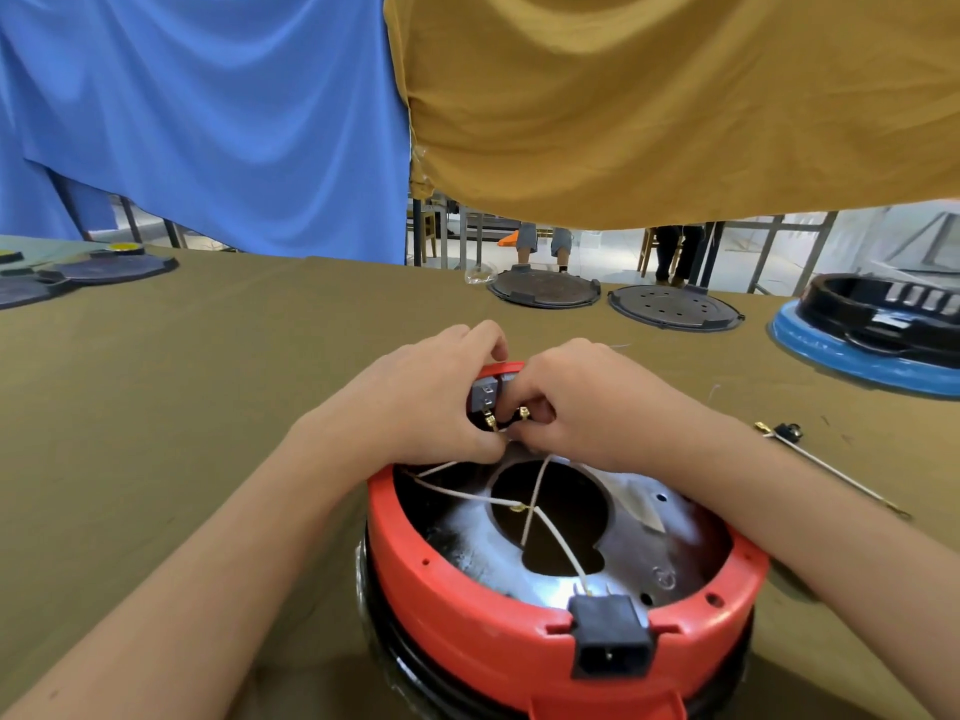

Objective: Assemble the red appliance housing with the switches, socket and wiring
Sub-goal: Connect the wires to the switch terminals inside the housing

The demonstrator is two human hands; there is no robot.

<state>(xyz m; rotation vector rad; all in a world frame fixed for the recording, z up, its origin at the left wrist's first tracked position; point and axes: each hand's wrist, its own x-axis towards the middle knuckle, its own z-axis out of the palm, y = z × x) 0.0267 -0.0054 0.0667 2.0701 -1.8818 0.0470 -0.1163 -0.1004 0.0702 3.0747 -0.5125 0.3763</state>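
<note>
The round red housing lies upside down in front of me, its metal inner plate showing. A black power socket sits in its near rim. White wires cross the opening from the socket toward the far rim. At the far rim a grey switch with brass terminals sits in the red wall. My left hand grips the housing wall and switch from the left. My right hand pinches a brass wire terminal beside the switch; the fingertips hide the joint.
A loose wire with a black part lies to the right on the olive tablecloth. Dark round base plates sit at the far edge, others far left. A blue and black housing stands far right. Cloths hang behind.
</note>
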